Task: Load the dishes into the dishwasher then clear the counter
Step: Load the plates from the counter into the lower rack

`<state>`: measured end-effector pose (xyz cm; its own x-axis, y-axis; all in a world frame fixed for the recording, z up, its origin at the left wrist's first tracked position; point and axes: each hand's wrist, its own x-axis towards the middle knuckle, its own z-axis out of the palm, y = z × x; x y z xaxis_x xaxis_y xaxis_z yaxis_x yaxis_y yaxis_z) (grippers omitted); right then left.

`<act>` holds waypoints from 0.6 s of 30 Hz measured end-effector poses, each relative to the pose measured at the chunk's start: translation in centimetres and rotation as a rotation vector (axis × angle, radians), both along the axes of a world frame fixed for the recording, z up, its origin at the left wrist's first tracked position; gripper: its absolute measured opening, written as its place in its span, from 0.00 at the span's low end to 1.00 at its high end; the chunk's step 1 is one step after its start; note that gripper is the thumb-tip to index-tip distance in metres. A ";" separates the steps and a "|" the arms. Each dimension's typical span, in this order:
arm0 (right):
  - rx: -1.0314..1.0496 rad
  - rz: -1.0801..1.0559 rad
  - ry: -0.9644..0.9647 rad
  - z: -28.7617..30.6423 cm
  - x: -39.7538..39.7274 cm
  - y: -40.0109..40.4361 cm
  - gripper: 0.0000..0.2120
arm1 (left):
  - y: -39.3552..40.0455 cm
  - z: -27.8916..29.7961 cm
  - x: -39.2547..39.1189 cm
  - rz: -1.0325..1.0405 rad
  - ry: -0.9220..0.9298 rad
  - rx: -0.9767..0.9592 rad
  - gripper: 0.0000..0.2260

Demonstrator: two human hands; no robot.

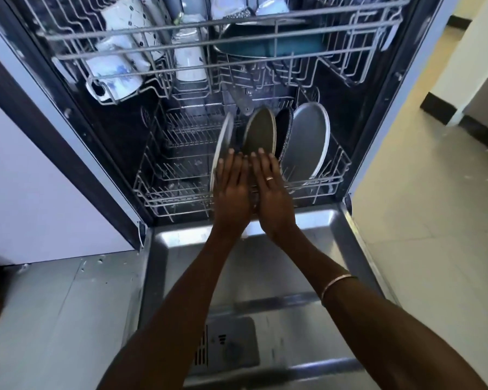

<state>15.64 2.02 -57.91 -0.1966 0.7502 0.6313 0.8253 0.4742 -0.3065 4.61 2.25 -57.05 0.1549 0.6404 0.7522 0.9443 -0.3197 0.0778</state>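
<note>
Both hands, left hand [233,190] and right hand [271,190], press straight fingers on an olive-green plate [261,133] standing on edge in the lower rack [181,192]; bare tines lie left.

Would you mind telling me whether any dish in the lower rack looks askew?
Yes: the leftmost plate leans left, away from the olive plate, instead of standing parallel with the others. Both hands rest there with straight fingers.
</note>
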 end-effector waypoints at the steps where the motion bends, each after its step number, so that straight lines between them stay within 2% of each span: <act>1: 0.002 -0.016 -0.040 0.1 -0.2 0.8 0.34 | 0.6 0.2 -0.1 0.024 0.025 -0.018 0.23; 6: -0.001 -0.084 -0.086 -0.3 -0.7 2.6 0.40 | 1.7 0.1 0.0 0.059 0.096 -0.051 0.27; 11: -0.022 -0.178 -0.171 0.3 -1.0 2.0 0.36 | 1.6 0.2 0.1 0.037 0.073 -0.102 0.27; 15: -0.045 -0.143 -0.150 1.2 -0.7 1.1 0.30 | 1.1 0.9 0.2 0.082 0.128 -0.184 0.30; 18: -0.110 -0.106 -0.151 2.1 -0.4 0.7 0.30 | 0.5 1.5 0.2 0.131 0.166 -0.272 0.31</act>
